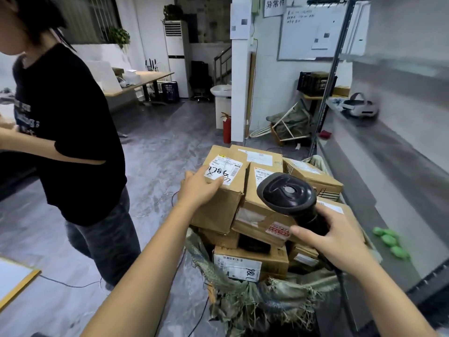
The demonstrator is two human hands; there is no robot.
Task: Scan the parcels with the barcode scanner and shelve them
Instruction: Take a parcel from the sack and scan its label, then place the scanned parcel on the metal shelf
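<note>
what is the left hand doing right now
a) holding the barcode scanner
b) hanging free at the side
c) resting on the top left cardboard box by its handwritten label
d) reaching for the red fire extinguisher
c: the left hand lies on the near corner of the cardboard box, fingertips at its handwritten label, while the right hand holds the barcode scanner.

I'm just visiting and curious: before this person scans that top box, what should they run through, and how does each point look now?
1. Barcode scanner held firmly in the right hand: ok.
2. Left hand steadying the top box: ok.
3. Shipping label facing up and unobstructed: ok, though fingertips sit at its edge.
4. Scanner aimed at that label: cannot tell.
5. Shelf on the right has free space: ok.
6. Bystander clear of the boxes: ok.
</note>
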